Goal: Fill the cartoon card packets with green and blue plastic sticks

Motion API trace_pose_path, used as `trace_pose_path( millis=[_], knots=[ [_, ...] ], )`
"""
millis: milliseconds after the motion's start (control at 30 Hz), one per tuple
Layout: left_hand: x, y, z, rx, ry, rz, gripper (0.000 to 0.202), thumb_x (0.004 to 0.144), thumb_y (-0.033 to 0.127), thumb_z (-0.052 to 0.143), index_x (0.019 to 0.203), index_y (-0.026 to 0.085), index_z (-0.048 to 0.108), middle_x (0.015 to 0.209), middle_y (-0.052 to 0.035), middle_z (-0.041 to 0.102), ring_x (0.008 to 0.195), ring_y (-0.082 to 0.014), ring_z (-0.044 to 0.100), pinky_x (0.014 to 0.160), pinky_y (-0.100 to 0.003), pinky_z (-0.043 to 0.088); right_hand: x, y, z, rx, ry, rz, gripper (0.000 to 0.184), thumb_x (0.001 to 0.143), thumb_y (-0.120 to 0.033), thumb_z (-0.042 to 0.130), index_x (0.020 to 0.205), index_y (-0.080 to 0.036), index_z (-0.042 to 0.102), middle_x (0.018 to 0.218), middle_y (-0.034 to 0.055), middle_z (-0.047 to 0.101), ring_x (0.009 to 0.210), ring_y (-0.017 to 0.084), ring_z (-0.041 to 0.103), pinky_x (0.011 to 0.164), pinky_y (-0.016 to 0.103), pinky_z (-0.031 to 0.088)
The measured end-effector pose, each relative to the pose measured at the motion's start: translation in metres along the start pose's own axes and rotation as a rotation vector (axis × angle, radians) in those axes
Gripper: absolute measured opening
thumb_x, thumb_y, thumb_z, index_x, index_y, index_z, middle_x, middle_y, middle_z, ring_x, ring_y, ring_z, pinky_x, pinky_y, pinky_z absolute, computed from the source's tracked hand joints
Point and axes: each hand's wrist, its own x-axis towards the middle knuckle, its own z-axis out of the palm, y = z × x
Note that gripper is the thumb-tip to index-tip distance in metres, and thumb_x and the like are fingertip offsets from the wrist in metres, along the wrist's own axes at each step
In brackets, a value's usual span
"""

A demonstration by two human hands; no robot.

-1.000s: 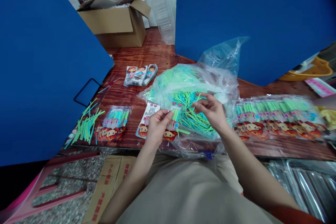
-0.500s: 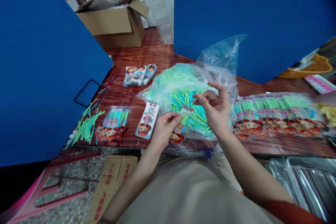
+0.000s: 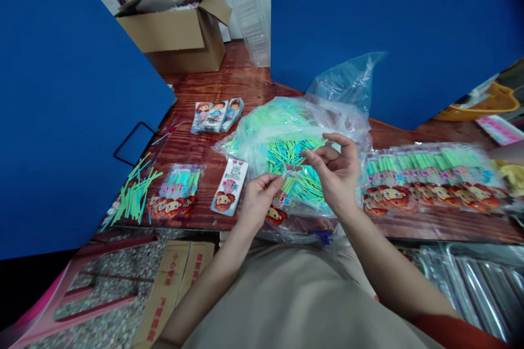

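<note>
My left hand (image 3: 262, 199) pinches the edge of a clear printed packet (image 3: 277, 214) with a cartoon face at its lower end. This packet is over the near side of a big clear plastic bag (image 3: 254, 142) full of thin green and blue sticks (image 3: 305, 188). Thumb and forefinger of my right hand (image 3: 338, 172) are closed above the sticks, seemingly on a thin green stick, partly hidden by the fingers. Just left of my left hand lies a pile of flat empty packets (image 3: 229, 188). Filled packets (image 3: 176, 192) overlap farther left.
Loose sticks (image 3: 135, 196) lie at the table's left edge. A row of filled packets (image 3: 429, 180) runs along the right. Smaller packet stacks (image 3: 216, 116) and an open cardboard box (image 3: 176, 38) are farther back. Blue panels (image 3: 393, 27) flank the table (image 3: 249, 84).
Both hands stay almost in place. The left hand and its packet have shifted very slightly, and the right fingers remain pinched above the sticks.
</note>
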Motion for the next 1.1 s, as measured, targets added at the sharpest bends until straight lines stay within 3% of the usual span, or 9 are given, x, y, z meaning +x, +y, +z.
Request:
trace_pose_path(
  millis=[233, 433, 600, 767, 933, 1000, 1100],
  knots=[
    [-0.002, 0.004, 0.002, -0.005, -0.014, -0.018, 0.027, 0.066, 0.04, 0.081, 0.072, 0.015, 0.073, 0.063, 0.0013, 0.064, 0.058, -0.0103, 0.05, 0.057, -0.023, 0.04, -0.003, 0.004, -0.002, -0.079, -0.029, 0.03, 0.037, 0.086, -0.044, 0.068, 0.113, -0.03, 0.046, 0.073, -0.0027, 0.063, 0.079, 0.022, 0.073, 0.07, 0.037, 0.059],
    [0.0, 0.005, 0.004, -0.091, -0.053, -0.06, 0.029, 0.064, 0.041, 0.084, 0.075, 0.015, 0.074, 0.066, 0.0014, 0.065, 0.059, -0.0094, 0.052, 0.06, -0.023, 0.042, -0.007, 0.007, -0.007, -0.156, -0.153, 0.017, 0.017, 0.086, -0.039, 0.07, 0.09, -0.023, 0.064, 0.083, 0.003, 0.07, 0.08, 0.02, 0.07, 0.076, 0.036, 0.055],
    [0.002, 0.001, 0.003, -0.092, -0.073, -0.05, 0.028, 0.063, 0.038, 0.085, 0.076, 0.016, 0.075, 0.072, -0.0002, 0.069, 0.064, -0.0106, 0.055, 0.064, -0.024, 0.044, 0.0, -0.002, -0.021, -0.441, -0.351, -0.146, 0.022, 0.091, -0.041, 0.062, 0.083, -0.023, 0.073, 0.109, 0.0088, 0.07, 0.105, 0.025, 0.064, 0.094, 0.045, 0.047],
    [0.002, -0.001, 0.007, -0.045, -0.082, -0.049, 0.025, 0.064, 0.036, 0.083, 0.077, 0.016, 0.076, 0.069, 0.0004, 0.068, 0.06, -0.0098, 0.053, 0.059, -0.022, 0.041, 0.005, 0.002, -0.033, -0.372, -0.633, -0.04, 0.025, 0.092, -0.044, 0.061, 0.088, -0.023, 0.074, 0.102, 0.0082, 0.07, 0.1, 0.024, 0.066, 0.089, 0.04, 0.05],
    [0.0, 0.002, 0.015, -0.104, -0.061, -0.05, 0.028, 0.062, 0.038, 0.084, 0.076, 0.016, 0.075, 0.067, 0.001, 0.066, 0.06, -0.0097, 0.052, 0.059, -0.023, 0.041, 0.004, 0.009, -0.034, -0.383, -0.377, -0.031, 0.024, 0.083, -0.047, 0.071, 0.08, -0.022, 0.069, 0.087, 0.0059, 0.071, 0.087, 0.023, 0.067, 0.082, 0.039, 0.051],
    [-0.001, 0.002, 0.017, -0.115, -0.059, -0.054, 0.029, 0.061, 0.039, 0.085, 0.076, 0.016, 0.075, 0.067, 0.001, 0.066, 0.06, -0.0097, 0.052, 0.06, -0.023, 0.041, 0.004, 0.009, -0.036, -0.41, -0.389, -0.022, 0.027, 0.082, -0.048, 0.072, 0.077, -0.023, 0.067, 0.086, 0.0057, 0.072, 0.086, 0.023, 0.067, 0.082, 0.039, 0.05],
    [-0.001, 0.002, 0.017, -0.103, -0.067, -0.06, 0.029, 0.06, 0.039, 0.085, 0.074, 0.015, 0.074, 0.066, 0.0007, 0.066, 0.061, -0.0099, 0.051, 0.06, -0.024, 0.04, 0.005, 0.009, -0.039, -0.405, -0.521, 0.037, 0.03, 0.084, -0.052, 0.068, 0.079, -0.022, 0.069, 0.087, 0.0059, 0.072, 0.085, 0.023, 0.067, 0.08, 0.037, 0.05]
  ],
)
